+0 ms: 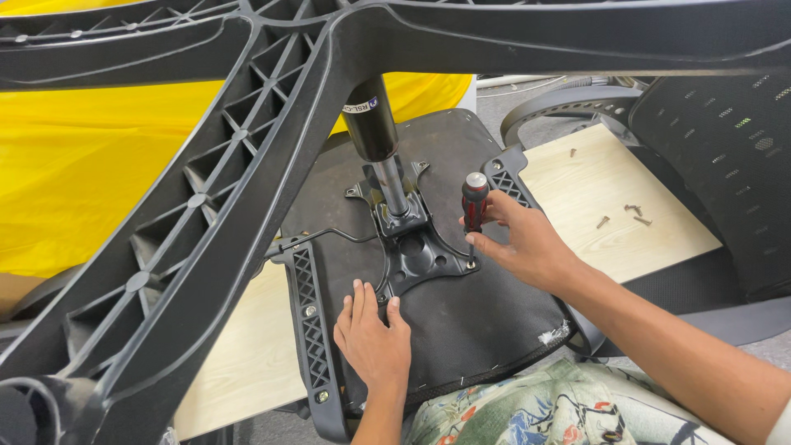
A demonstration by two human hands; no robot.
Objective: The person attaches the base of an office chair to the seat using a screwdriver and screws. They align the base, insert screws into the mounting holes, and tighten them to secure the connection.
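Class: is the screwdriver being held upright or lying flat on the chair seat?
Upright. The screwdriver stands tip-down at a corner of the metal plate, gripped by the right hand.

A bright yellow crumpled plastic sheet (99, 156) fills the upper left behind everything, and a pale wood-grain board (593, 198) lies flat beneath, showing to the right and at the lower left. A few small dark loose screws (633, 210) lie scattered on the right part of that board, well apart from one another, with one more near its far edge. At the right edge stands a black mesh chair backrest (725, 156), beside a grey curved plastic frame piece (568, 103), and a floral-patterned fabric garment (527, 412) shows at the bottom.
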